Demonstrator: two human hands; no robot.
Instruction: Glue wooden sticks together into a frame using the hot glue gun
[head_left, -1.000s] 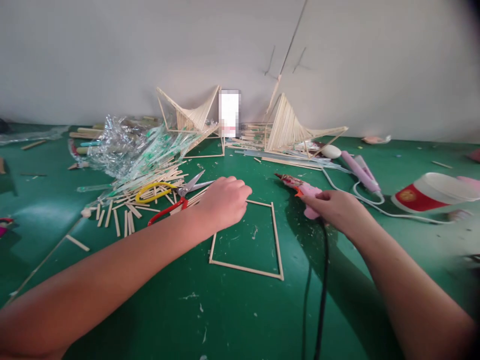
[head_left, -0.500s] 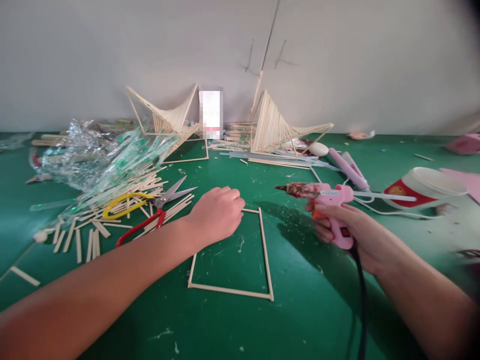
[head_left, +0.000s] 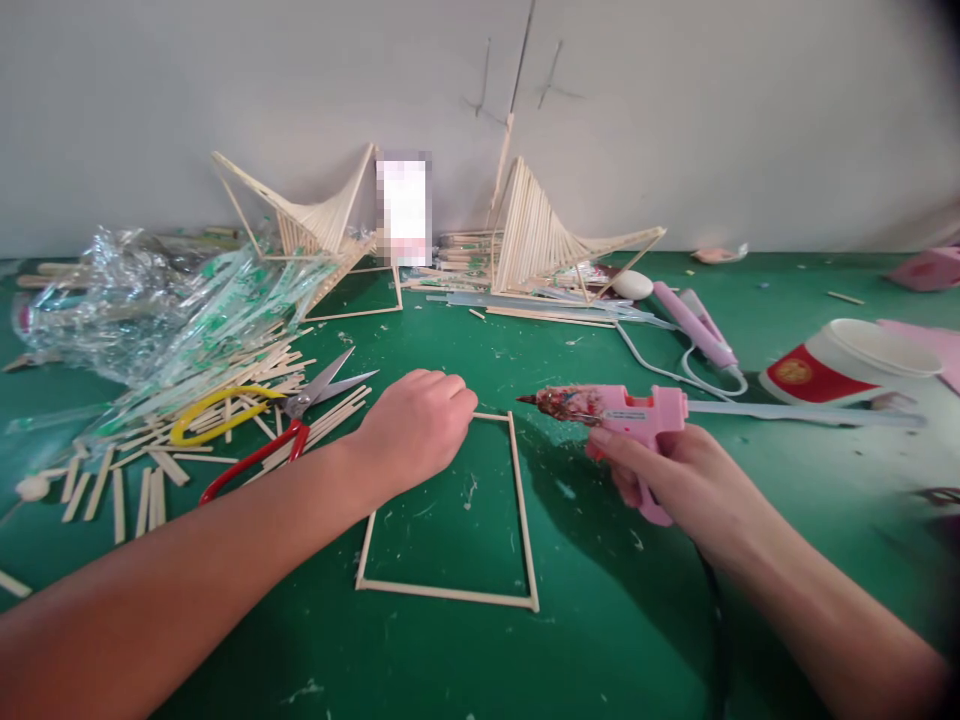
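Note:
A rectangular frame of thin wooden sticks (head_left: 450, 594) lies flat on the green table. My left hand (head_left: 412, 425) is closed over its far left corner, with the fingertips hidden beneath the knuckles. To the right of the frame, my right hand (head_left: 690, 490) grips a pink hot glue gun (head_left: 634, 408). Its dark, stained nozzle points left, just past the frame's far right corner and apart from it. A clear glue stick (head_left: 795, 411) protrudes from the gun's back. Open scissors (head_left: 300, 402) with yellow and red handles rest on loose sticks left of my left hand.
Two curved stick models (head_left: 322, 225) (head_left: 536, 240) stand at the back by the wall. Crumpled clear plastic wrapping (head_left: 112, 300) and cut sticks (head_left: 150, 495) cover the left side. On the right are a paper cup (head_left: 847, 365) and a lilac tool with a cord (head_left: 694, 325).
The glue gun has turned more level, with its nozzle slightly nearer the frame's far right corner. My left hand keeps its place on the frame. The whole view has shifted a little.

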